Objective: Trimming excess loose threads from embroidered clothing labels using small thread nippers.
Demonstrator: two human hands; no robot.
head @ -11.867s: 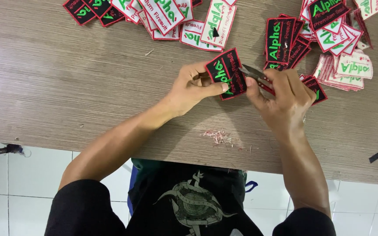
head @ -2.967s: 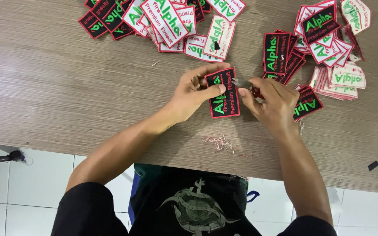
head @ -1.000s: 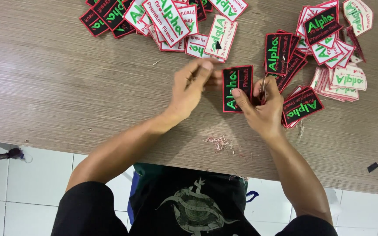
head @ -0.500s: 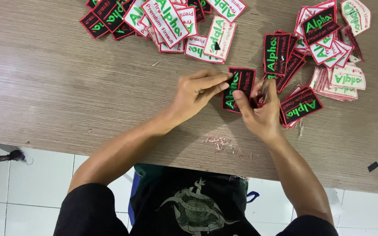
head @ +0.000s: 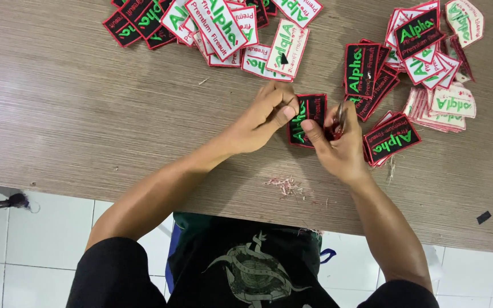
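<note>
I see my left hand bent inward, pinching one black patch at its left edge over the table; my right hand grips its middle and one small cutter.

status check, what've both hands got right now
Left hand pinching black embroidered patch. Right hand on same patch, small snips in grip. Nothing blocking; thread trimmings near table edge.

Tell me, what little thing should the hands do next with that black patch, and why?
Probably snip along the edge of the black patch. The left hand pinches its side, the right hand holds small snips against it, and a pile of thread trimmings already lies on the table.
</note>
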